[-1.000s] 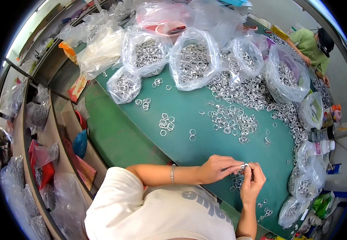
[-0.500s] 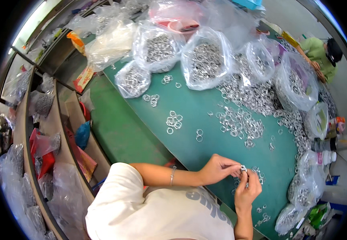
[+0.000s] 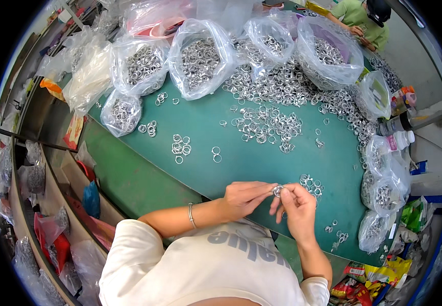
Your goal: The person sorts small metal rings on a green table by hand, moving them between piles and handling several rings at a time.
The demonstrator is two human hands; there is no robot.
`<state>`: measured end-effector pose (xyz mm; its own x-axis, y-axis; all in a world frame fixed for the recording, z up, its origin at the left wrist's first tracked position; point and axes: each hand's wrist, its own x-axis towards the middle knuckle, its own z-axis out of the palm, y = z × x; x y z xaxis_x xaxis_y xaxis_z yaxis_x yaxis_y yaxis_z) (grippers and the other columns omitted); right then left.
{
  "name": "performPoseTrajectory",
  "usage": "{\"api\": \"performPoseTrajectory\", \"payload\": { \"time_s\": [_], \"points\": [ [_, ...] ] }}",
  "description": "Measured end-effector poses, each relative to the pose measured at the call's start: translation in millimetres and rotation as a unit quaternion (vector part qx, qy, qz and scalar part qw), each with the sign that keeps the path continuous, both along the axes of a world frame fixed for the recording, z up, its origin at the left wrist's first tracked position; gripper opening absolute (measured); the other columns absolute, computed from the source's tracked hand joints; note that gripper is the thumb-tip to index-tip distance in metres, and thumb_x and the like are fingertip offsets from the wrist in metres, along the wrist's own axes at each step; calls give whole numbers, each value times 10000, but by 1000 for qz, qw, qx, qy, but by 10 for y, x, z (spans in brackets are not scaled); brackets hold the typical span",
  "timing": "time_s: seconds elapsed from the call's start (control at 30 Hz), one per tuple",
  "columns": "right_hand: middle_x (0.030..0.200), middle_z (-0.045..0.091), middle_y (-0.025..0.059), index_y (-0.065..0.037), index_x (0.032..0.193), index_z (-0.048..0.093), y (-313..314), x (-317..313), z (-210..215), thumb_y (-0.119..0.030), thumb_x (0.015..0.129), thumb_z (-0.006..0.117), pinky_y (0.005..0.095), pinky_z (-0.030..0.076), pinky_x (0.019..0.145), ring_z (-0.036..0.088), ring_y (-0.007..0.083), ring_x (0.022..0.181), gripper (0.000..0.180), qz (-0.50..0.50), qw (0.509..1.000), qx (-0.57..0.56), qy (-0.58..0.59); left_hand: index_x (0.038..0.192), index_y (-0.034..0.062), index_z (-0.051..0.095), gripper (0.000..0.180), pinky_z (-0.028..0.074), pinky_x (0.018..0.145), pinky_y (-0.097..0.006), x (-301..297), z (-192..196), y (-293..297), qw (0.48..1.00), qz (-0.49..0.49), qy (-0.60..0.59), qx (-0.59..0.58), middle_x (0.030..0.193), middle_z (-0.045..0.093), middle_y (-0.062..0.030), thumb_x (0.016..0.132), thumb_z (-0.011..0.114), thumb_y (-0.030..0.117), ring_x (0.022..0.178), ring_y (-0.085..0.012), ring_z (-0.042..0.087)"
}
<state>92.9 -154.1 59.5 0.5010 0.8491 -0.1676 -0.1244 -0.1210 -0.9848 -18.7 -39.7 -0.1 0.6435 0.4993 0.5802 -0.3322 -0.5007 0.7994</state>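
Close in front of my chest, at the near edge of the green table, a small silver metal ring sits between my two hands. My left hand reaches it from the left, fingertips pinched at its side. On the other side, my right hand grips it between thumb and forefinger, the other fingers curled below. Just beyond the right hand lies a small cluster of rings. A larger spread of loose rings covers the middle of the table.
Open plastic bags of rings line the far side, beside a large heap. More bags and a white bottle stand along the right. Shelves with bags are at left. A co-worker in green sits far right.
My view has swung to the right, so the table's things appear further left and higher. Both hands still hold a ring, which now shows more plainly between the fingertips.
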Motion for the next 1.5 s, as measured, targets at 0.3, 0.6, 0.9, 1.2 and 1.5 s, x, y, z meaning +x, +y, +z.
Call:
{"api": "performPoseTrajectory", "payload": {
  "time_s": [0.3, 0.6, 0.9, 1.2, 1.5],
  "points": [
    [773, 625, 98, 25, 893, 539, -116, -114, 11, -57, 920, 549, 214, 488, 477, 625, 142, 667, 87, 8, 983, 40, 179, 1023, -31, 650, 280, 576, 634, -298, -136, 65, -46, 993, 23, -5, 114, 909, 683, -162, 747, 665, -78, 756, -249, 691],
    [784, 619, 68, 40, 957, 567, -228, -170, -78, -68, 920, 559, 196, 475, 483, 599, 84, 701, 115, 60, 995, 67, 40, 1013, -33, 644, 174, 526, 816, -302, -366, 384, -60, 931, -160, 160, -286, 1069, 637, -159, 847, 595, -55, 930, -178, 630],
    [772, 613, 77, 32, 888, 614, -247, -217, -113, -7, 872, 582, 223, 478, 499, 607, 95, 661, 54, 51, 990, 61, -117, 1099, 4, 639, 275, 471, 751, -290, -443, 469, -194, 974, -79, 173, -122, 962, 599, -79, 828, 609, -32, 832, -162, 567],
    [733, 569, 129, 41, 852, 599, -78, -320, -267, 102, 737, 621, 302, 465, 502, 575, 247, 607, 132, 3, 856, 247, -453, 1107, -28, 625, 256, 448, 697, -250, -467, 357, -456, 879, -76, 94, -460, 919, 590, -28, 962, 505, 145, 760, -90, 508],
    [724, 566, 115, 33, 811, 600, 117, -274, -349, 101, 729, 614, 306, 464, 498, 580, 247, 615, 108, 98, 834, 252, -481, 1156, -30, 586, 285, 441, 746, -239, -636, 222, -323, 730, -160, 10, -664, 928, 592, -27, 948, 541, 160, 811, -78, 514]
  ]
}}
